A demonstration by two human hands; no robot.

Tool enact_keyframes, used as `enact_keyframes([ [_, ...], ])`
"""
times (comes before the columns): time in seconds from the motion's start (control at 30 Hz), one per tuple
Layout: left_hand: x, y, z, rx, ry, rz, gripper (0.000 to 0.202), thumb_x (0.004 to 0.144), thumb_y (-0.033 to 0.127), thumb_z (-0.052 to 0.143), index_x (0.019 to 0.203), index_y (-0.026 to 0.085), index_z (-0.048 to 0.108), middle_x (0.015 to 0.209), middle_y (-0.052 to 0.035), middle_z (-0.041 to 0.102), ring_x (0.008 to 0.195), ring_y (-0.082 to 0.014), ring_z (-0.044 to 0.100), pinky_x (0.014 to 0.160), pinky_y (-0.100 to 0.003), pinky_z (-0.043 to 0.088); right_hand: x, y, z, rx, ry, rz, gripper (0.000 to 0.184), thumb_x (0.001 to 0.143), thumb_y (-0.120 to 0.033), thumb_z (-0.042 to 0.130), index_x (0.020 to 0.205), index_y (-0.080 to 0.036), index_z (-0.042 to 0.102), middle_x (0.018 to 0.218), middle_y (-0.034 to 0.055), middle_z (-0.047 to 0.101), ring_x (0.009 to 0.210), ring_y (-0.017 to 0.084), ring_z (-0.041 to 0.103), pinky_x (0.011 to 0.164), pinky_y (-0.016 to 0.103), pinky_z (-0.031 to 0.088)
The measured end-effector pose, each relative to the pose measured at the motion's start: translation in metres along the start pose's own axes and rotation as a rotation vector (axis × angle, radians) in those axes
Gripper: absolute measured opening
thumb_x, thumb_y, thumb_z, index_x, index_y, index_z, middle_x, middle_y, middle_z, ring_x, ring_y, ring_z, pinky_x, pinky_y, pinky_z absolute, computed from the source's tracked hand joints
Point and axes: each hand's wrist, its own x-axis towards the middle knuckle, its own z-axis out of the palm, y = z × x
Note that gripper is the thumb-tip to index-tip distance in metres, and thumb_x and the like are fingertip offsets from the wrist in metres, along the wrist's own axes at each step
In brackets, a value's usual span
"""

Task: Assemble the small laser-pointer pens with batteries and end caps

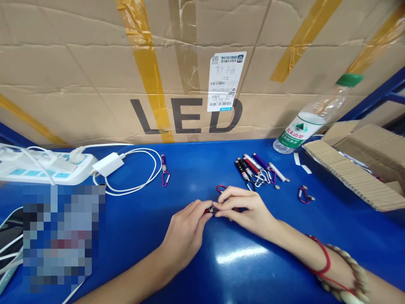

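A small red keychain flashlight (211, 209) lies roughly level just above the blue table (196, 270), pinched at its two ends between the fingertips of both hands. Its red carabiner clip (221, 188) loops out behind it, partly hidden by the fingers.

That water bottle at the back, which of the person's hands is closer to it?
The right hand is closer: the water bottle lies beyond it, up and to its right. The left hand is further away, on the other side of the small red flashlight both hands pinch.

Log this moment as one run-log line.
left hand: grips small red flashlight | right hand: pinches its other end | surface: blue table | nearby: loose flashlights
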Motion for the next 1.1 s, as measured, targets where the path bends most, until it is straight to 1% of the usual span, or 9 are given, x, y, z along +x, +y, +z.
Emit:
enact_keyframes([
  [0.13,0.0007,0.0018,-0.001,0.021,-0.012,0.045,0.022,0.094,0.015,0.033,0.099,0.015,0.054,0.072,-0.0028,0.058,0.06,-0.014,0.056,0.055,-0.021,0.045,0.0007,0.0012,-0.0041,-0.028,-0.048,-0.06,0.009,0.078,-0.009,0.064,0.076,-0.014,0.072,0.078,0.0041,0.062,0.067,0.01,0.06,0.06,0.022,0.051],
  [0.27,0.0011,0.0017,-0.0016,0.037,-0.022,0.034,0.023,0.095,0.016,0.031,0.098,0.016,0.054,0.072,-0.0026,0.059,0.059,-0.0138,0.056,0.055,-0.022,0.046,0.0017,0.0014,-0.0059,-0.087,-0.034,-0.102,0.014,0.077,-0.009,0.066,0.089,-0.014,0.071,0.081,0.0055,0.063,0.071,0.012,0.061,0.062,0.024,0.052],
  [0.33,0.0011,0.0013,-0.0018,0.042,-0.031,0.03,0.023,0.095,0.017,0.031,0.099,0.017,0.053,0.074,-0.0027,0.06,0.06,-0.0139,0.057,0.057,-0.022,0.047,0.0021,0.0008,-0.0057,-0.087,-0.027,-0.101,0.015,0.077,-0.008,0.066,0.088,-0.015,0.071,0.081,0.0051,0.063,0.071,0.012,0.061,0.063,0.024,0.052],
  [0.47,0.001,0.0009,-0.0019,0.005,-0.061,0.019,0.022,0.095,0.017,0.032,0.102,0.017,0.052,0.084,-0.0053,0.064,0.07,-0.0162,0.061,0.065,-0.026,0.05,0.0036,0.0005,-0.0049,-0.062,-0.035,-0.073,0.013,0.077,-0.005,0.063,0.075,-0.015,0.072,0.078,0.0038,0.061,0.067,0.01,0.06,0.061,0.022,0.053],
  [0.57,0.0001,0.0005,-0.0008,-0.057,-0.079,-0.03,0.019,0.094,0.017,0.035,0.105,0.018,0.05,0.092,-0.0059,0.065,0.082,-0.0178,0.063,0.073,-0.029,0.051,0.0048,0.0006,-0.005,-0.064,-0.014,-0.069,0.013,0.078,-0.007,0.063,0.076,-0.016,0.072,0.078,0.0038,0.062,0.067,0.011,0.06,0.06,0.023,0.053],
  [0.67,-0.0018,-0.0008,0.0013,-0.105,-0.076,-0.083,0.018,0.092,0.017,0.041,0.109,0.02,0.048,0.096,-0.0051,0.065,0.086,-0.0174,0.063,0.076,-0.029,0.051,0.0049,0.0004,-0.0053,-0.057,-0.005,-0.049,0.013,0.08,-0.01,0.062,0.076,-0.018,0.072,0.078,0.0035,0.062,0.066,0.011,0.06,0.057,0.024,0.053],
  [0.83,-0.0024,-0.0023,0.0022,-0.086,-0.065,-0.069,0.015,0.093,0.017,0.039,0.103,0.018,0.05,0.092,-0.0061,0.065,0.081,-0.0173,0.063,0.072,-0.028,0.052,0.0031,0.0013,-0.004,-0.002,-0.031,-0.011,0.015,0.081,-0.011,0.06,0.073,-0.017,0.071,0.075,0.0029,0.06,0.062,0.01,0.059,0.05,0.021,0.051],
  [1.03,-0.0006,-0.0008,0.0003,0.03,-0.008,0.091,0.023,0.096,0.018,0.033,0.098,0.014,0.055,0.077,-0.0057,0.064,0.065,-0.0162,0.059,0.062,-0.027,0.051,0.001,0.0026,-0.0045,0.075,-0.069,0.058,0.017,0.083,-0.014,0.059,0.071,-0.018,0.071,0.076,0.0025,0.059,0.054,0.008,0.056,0.045,0.02,0.049],
  [1.1,-0.0007,-0.0007,0.0006,0.041,-0.003,0.121,0.027,0.096,0.018,0.031,0.097,0.013,0.057,0.072,-0.0054,0.063,0.061,-0.0156,0.057,0.059,-0.026,0.05,0.001,0.0021,-0.0051,0.09,-0.087,0.09,0.018,0.084,-0.016,0.059,0.07,-0.018,0.071,0.076,0.0025,0.059,0.051,0.007,0.055,0.044,0.02,0.048],
])
